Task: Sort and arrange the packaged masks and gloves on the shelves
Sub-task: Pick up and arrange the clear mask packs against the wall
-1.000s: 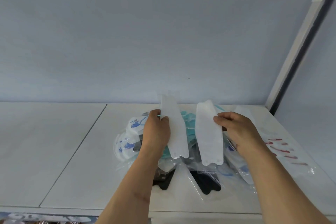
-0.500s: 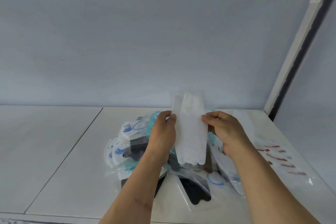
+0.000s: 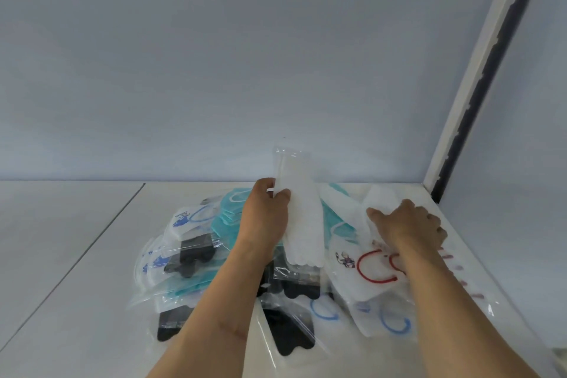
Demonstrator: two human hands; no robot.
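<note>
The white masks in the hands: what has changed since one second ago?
The two white masks were brought together and are now gripped by the left hand alone as white masks. The right hand let go and reached down onto the pile. The pile stayed on the shelf.

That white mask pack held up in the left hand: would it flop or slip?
Probably light and fairly flat: the left hand pinches the white mask pack by one edge and it stands upright without drooping. Its glossy clear wrapper looks slippery, so it may slide off the pile.
</note>
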